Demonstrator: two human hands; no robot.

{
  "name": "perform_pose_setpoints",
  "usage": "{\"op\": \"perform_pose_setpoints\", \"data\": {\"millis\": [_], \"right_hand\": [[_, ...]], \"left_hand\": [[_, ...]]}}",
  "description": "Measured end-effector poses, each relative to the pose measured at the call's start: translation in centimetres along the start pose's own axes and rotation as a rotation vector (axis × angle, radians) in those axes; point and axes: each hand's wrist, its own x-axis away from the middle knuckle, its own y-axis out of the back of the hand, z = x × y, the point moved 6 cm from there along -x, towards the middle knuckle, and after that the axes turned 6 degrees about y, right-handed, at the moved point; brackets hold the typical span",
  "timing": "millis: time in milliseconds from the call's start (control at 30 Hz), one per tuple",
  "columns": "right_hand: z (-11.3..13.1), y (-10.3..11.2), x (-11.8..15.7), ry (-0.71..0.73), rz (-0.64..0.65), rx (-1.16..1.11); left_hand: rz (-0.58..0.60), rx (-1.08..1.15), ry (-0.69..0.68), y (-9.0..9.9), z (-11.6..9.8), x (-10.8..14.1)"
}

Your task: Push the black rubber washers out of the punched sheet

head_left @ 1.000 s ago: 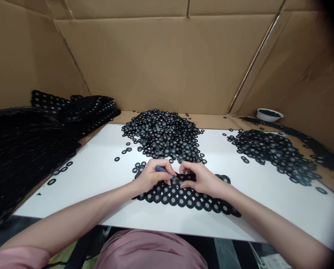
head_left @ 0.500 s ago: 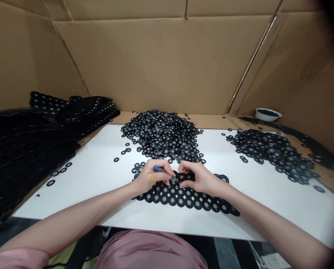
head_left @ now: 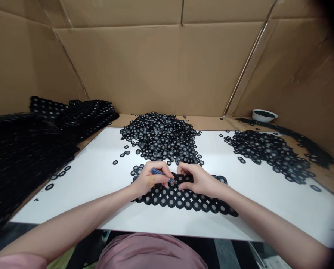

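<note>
The left hand (head_left: 152,178) holds a slim blue pen-like tool (head_left: 157,172); the right hand (head_left: 197,178) curls narrowly about the far edge of a black sheet of joined rings (head_left: 179,203) lying beneath both, its pinch unclear. A heap of loose black rings (head_left: 161,136) sits just beyond, crowding the hands; another black ring pile (head_left: 268,153) lies to the right. Behind that, a small round white bowl (head_left: 263,119) contains dark green material.

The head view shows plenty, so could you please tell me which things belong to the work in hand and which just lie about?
Apparently in use:
blue pen-like tool, in the left hand
sheet of dark rings, at the right hand

Seemingly just lying about:
central ring pile
ring pile at right
white bowl
black heap at left
</note>
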Motion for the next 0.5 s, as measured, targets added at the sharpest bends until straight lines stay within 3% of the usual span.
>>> {"op": "perform_pose_setpoints", "data": {"millis": [500], "right_hand": [[0.00,-0.09,-0.05,0.018,0.004,0.012]], "left_hand": [[0.034,-0.071,-0.042,-0.07,0.01,0.02]]}}
